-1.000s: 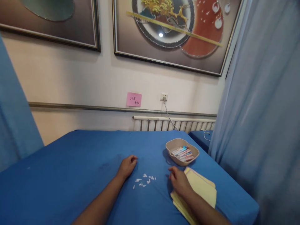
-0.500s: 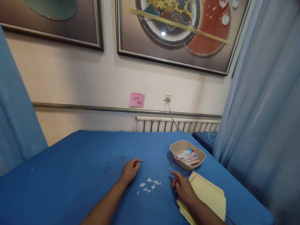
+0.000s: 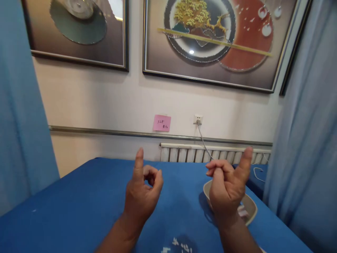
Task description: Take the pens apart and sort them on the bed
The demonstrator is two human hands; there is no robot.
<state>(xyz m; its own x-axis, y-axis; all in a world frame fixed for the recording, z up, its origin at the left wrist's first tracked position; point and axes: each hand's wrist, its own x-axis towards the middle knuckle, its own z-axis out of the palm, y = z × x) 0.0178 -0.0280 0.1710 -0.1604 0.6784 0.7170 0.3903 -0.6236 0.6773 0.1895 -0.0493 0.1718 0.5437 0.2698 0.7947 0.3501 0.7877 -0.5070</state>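
Both my hands are raised above the blue-covered table [image 3: 79,200], each with its index finger pointing up and the other fingers curled. My left hand [image 3: 142,191] holds nothing; a gap shows between its thumb and curled fingers. My right hand [image 3: 229,184] also looks empty, its thumb lying against the bent fingers. Behind my right hand is a beige bowl [image 3: 253,207], partly hidden, with white slim items [image 3: 242,212] inside. Several small white pieces [image 3: 186,247] lie on the table at the bottom edge, between my forearms.
Blue curtains hang at the left [image 3: 34,105] and right [image 3: 297,133]. Against the far wall are a white radiator [image 3: 184,154], a metal rail [image 3: 118,132] and a socket [image 3: 198,119] with a cord. A pink note [image 3: 162,123] and framed pictures [image 3: 210,77] are above.
Both hands have lifted from near the table and now point their index fingers up. The view has tilted upward, so the white pieces sit lower and the yellow cloth is nearly out of frame.
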